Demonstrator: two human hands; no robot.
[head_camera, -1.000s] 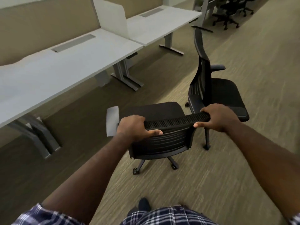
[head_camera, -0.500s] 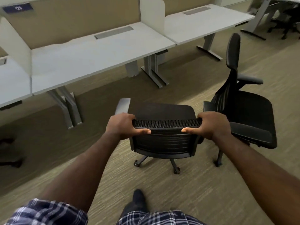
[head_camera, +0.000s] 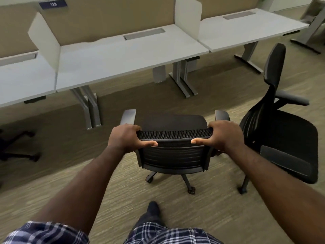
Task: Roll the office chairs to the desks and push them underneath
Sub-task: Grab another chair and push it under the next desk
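Observation:
A black mesh-backed office chair point(head_camera: 173, 155) stands on the carpet right in front of me, its seat facing the row of desks. My left hand point(head_camera: 125, 138) grips the left end of its backrest top, thumb along the near side. At the right end my right hand point(head_camera: 222, 135) grips the same way. The white desk point(head_camera: 123, 55) straight ahead has open floor under it between its grey legs. A second black office chair point(head_camera: 284, 134) with a headrest stands just to the right, turned sideways, close to the held chair.
White divider panels point(head_camera: 47, 44) separate the desks, and more white desks point(head_camera: 246, 30) continue left and right. Grey desk legs point(head_camera: 91, 108) reach down to the floor. Part of another chair base point(head_camera: 15, 148) shows at the left edge. My foot point(head_camera: 153, 210) is behind the chair.
The view has swung left to face the desks squarely. The held chair has turned with it, now pointing at the middle desk, and sits nearer the desk. Both hands kept their grip.

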